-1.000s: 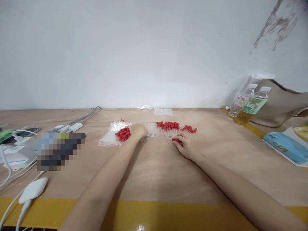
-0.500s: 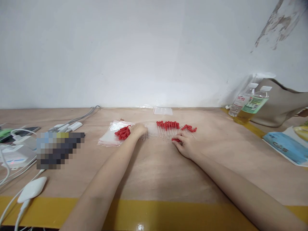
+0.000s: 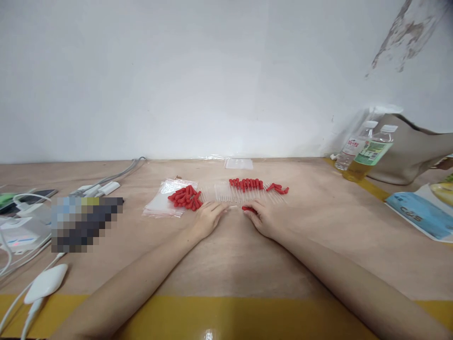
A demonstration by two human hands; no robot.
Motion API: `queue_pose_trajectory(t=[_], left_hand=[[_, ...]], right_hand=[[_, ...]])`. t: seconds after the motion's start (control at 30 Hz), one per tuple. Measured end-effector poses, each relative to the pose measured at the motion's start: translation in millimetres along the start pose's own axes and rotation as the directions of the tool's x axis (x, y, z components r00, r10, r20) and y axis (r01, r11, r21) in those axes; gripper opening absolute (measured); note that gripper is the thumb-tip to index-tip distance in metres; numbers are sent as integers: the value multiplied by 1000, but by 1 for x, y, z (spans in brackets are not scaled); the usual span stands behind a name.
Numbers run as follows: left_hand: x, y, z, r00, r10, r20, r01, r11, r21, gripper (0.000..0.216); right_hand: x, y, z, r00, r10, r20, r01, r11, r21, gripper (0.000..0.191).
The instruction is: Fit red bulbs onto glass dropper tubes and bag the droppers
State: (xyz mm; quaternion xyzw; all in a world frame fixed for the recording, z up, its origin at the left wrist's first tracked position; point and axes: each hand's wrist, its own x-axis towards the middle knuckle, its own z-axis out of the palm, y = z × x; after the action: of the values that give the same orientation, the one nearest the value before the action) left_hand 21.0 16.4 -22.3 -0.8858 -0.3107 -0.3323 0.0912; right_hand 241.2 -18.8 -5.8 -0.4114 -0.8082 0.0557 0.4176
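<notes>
My left hand (image 3: 207, 218) rests on the wooden table (image 3: 226, 255), fingers pinched on a thin clear tube (image 3: 231, 207) that reaches toward my right hand. My right hand (image 3: 264, 217) pinches a small red cap (image 3: 248, 208) at its fingertips, close to the tube's end. Behind the hands lies a row of clear tubes (image 3: 221, 192), some fitted with red caps (image 3: 247, 183). A heap of loose red caps (image 3: 186, 197) sits on clear plastic bags (image 3: 161, 204) to the left. A few more red caps (image 3: 279, 189) lie at the right.
Cables, chargers and a white mouse-like device (image 3: 44, 283) crowd the table's left. Two drink bottles (image 3: 366, 153) and a grey bag (image 3: 410, 156) stand at the right rear, with a blue packet (image 3: 419, 217) nearer. A small clear bag (image 3: 239, 163) lies by the wall.
My left hand has drawn back from the heap of red caps toward the middle, now holding a clear tube. My right hand with its red cap has shifted slightly left to meet it.
</notes>
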Motion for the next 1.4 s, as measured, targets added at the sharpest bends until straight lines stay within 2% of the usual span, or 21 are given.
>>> queue_pose_trajectory(t=[0.17, 0.47, 0.83, 0.97, 1.2, 1.27, 1.4], left_hand=[[3, 4, -1, 999, 42, 5, -42, 998, 38, 22], [4, 10, -7, 994, 107, 9, -107, 993, 54, 24], [2, 8, -7, 972, 234, -27, -235, 971, -49, 36], [4, 10, -11, 964, 264, -3, -264, 964, -10, 33], [4, 13, -12, 951, 305, 48, -309, 945, 104, 28], [4, 12, -9, 960, 279, 36, -281, 953, 109, 27], [3, 8, -2, 988, 130, -78, -128, 991, 28, 23]], right_hand=[[-2, 3, 10, 998, -67, -1, 67, 997, 50, 18], [-3, 4, 9, 995, -103, 7, 102, 992, 70, 18], [-7, 8, 14, 982, -184, -50, 188, 978, 85, 17], [-9, 11, 16, 974, -221, -51, 223, 974, 47, 16], [-8, 8, 16, 976, -216, 37, 217, 975, -34, 18], [-7, 9, 15, 978, -200, 50, 203, 977, -64, 18], [-4, 14, 14, 981, -191, 43, 194, 978, -74, 17]])
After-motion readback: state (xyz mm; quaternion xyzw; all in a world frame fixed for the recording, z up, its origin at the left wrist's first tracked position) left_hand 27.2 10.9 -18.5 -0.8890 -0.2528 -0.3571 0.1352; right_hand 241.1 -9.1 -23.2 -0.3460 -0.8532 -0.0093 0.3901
